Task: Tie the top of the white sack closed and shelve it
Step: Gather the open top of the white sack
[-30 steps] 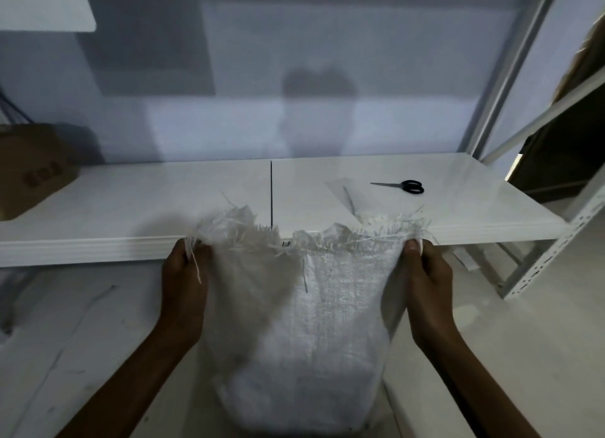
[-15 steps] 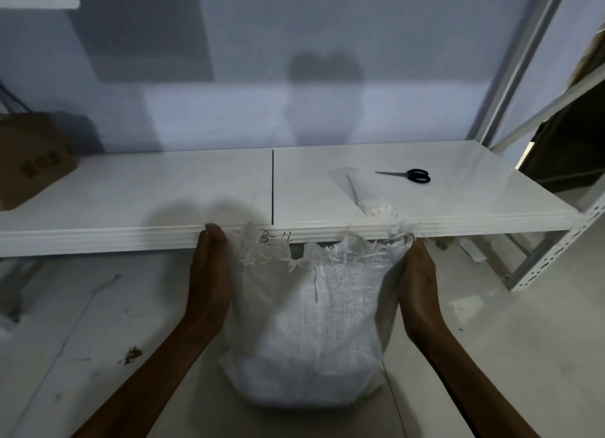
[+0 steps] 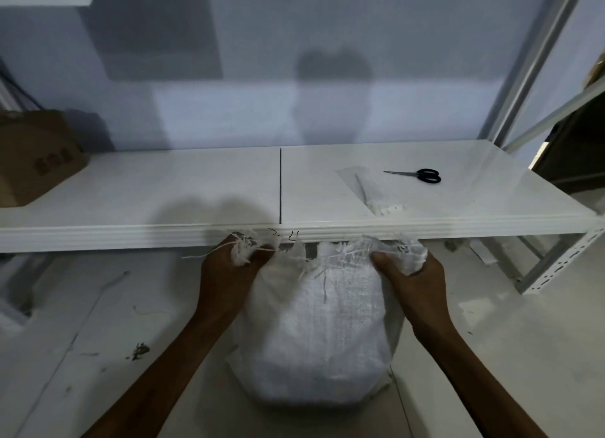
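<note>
The white woven plastic sack [image 3: 319, 333] stands on the pale floor [image 3: 82, 339] at six o'clock, directly below the front edge of the long white metal shelf [image 3: 163, 195], bulging round in its lower half and slack towards its frayed mouth. The left hand [image 3: 229, 274] has its grip pressed together on a bunched corner of the mouth at about ten o'clock from the sack's middle, loose threads spilling over the knuckles; the right hand [image 3: 412, 274] pinches a gathered wad of the opposite corner at about two o'clock. Between them the rim sags open and ragged, so the top is not yet tied. The weave looks thin and floppy — it should crumple easily into a neck, though the slick plastic may slip and the fraying edge could shed strands if pulled hard. The filled base suggests some weight, so a lift is best taken below the gathered neck, or with one hand under the belly, not by the fringe. On the shelf at one o'clock lie black-handled scissors [image 3: 422, 175] and a clear plastic packet [image 3: 371, 192] — its contents I cannot make out — and a brown cardboard box [image 3: 32, 156] sits at nine o'clock.
</note>
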`<state>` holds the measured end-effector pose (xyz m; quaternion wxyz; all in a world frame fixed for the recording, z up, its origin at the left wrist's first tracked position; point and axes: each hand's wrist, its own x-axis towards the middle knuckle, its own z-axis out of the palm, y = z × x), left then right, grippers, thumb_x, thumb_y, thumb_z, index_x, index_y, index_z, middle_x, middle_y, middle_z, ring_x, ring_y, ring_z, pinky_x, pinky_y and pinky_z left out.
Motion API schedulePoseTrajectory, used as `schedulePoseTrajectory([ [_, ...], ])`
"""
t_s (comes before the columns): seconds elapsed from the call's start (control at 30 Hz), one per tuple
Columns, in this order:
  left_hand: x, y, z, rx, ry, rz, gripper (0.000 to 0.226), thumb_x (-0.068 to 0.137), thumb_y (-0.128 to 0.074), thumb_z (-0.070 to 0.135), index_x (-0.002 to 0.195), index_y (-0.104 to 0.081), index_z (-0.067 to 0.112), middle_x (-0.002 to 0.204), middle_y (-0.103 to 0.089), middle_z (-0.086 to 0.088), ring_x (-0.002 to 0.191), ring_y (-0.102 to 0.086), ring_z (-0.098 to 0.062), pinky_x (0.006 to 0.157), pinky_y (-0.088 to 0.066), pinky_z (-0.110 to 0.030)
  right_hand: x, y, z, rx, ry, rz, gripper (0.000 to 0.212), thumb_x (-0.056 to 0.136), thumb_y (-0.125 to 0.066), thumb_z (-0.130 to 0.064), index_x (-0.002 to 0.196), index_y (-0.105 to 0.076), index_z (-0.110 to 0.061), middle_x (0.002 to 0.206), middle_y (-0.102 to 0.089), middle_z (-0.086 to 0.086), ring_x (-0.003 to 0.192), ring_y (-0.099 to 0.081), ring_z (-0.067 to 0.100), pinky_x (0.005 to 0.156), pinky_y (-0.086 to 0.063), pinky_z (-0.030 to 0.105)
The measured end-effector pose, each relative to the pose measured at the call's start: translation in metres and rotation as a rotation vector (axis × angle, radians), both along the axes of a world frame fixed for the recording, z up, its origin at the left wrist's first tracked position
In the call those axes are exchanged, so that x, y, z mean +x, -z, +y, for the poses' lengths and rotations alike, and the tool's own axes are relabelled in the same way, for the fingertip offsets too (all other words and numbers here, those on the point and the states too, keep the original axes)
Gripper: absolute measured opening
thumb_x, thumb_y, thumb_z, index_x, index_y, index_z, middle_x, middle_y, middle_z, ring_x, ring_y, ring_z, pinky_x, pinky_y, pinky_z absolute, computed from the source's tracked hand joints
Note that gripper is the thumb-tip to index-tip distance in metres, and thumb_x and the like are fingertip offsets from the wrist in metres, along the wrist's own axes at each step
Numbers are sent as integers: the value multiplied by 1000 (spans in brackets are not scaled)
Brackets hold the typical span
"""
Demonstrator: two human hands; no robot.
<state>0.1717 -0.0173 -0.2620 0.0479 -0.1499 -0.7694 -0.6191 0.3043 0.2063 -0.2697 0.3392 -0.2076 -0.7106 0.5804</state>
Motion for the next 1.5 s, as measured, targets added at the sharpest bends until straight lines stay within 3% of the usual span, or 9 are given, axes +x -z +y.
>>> schedulePoseTrajectory([
  [0.17, -6, 9, 2, 88, -8, -5, 18, 87, -70, 12, 73, -70, 22, 72, -69, 4, 69, -61, -5, 69, -49, -23, -4, 5, 3, -35, -24, 56, 23, 78, -74, -3, 85, -70, -25, 73, -73, -24, 71, -69, -7, 61, -50, 8],
  [0.43, -1, 15, 10, 207, -144, -63, 29, 93, -52, 43, 75, -59, 22, 66, -57, 0, 68, -53, -12, 65, -45, -30, -10, 11, 4, -55, 35, 48, 11, 86, -69, -18, 76, -69, -23, 66, -71, -8, 62, -65, 1, 58, -51, 15],
  [0.57, 1, 19, 19, 233, -213, -106, 51, 87, -42, 62, 95, -60, 16, 93, -65, -18, 86, -62, -22, 83, -52, -42, -12, 14, 0, -31, 94, -10, 41, 93, -53, -39, 76, -61, -2, 69, -59, 12, 63, -55, 17, 57, -42, 27],
  [0.73, 14, 26, 32, 294, -199, -177, 40, 98, -45, 42, 69, -55, 17, 57, -50, 2, 47, -49, -1, 47, -39, -16, -13, 16, -10, -59, 63, -32, 43, 99, -40, -40, 66, -47, -13, 57, -42, 3, 47, -41, 3, 44, -33, 14],
  [0.83, 18, 34, 34, 318, -167, -257, 40, 98, -46, 43, 66, -54, 21, 47, -50, 10, 42, -48, -1, 44, -38, -19, -13, 20, -8, -80, 15, -15, 59, 83, -37, -69, 62, -45, -15, 55, -42, -1, 47, -42, 5, 46, -35, 18],
  [0.93, 23, 35, 38, 273, -137, -238, 38, 96, -45, 48, 70, -57, 23, 58, -53, 3, 52, -50, -10, 55, -39, -27, -11, 22, -7, -27, -85, -6, 86, 61, -47, -89, 67, -53, -4, 55, -52, -2, 45, -52, 0, 46, -42, 11],
  [1.07, 29, 27, 41, 207, -92, -220, 50, 87, -41, 63, 76, -58, 17, 72, -57, -4, 64, -53, -14, 59, -40, -27, -14, 30, 0, 92, -155, -66, 60, 60, -71, -55, 76, -52, -1, 65, -61, -5, 56, -58, 7, 52, -46, 18],
  [1.27, 19, 39, 31, 218, 189, -206, 98, 55, -46, 95, 126, -52, 28, 126, -60, 8, 121, -55, -8, 106, -40, -30, -18, 34, 7, 193, -200, -160, 102, 35, -94, -56, 109, -51, 0, 106, -62, 13, 97, -65, 20, 76, -55, 30],
  [1.5, 16, 26, 24, -136, 316, -64, 103, 35, -92, 44, 120, -38, 27, 110, -51, 20, 101, -51, 7, 79, -43, -9, -16, 31, 9, 233, -282, -176, 109, 33, -92, -57, 112, -35, -8, 106, -49, 12, 95, -54, 15, 78, -48, 26],
])
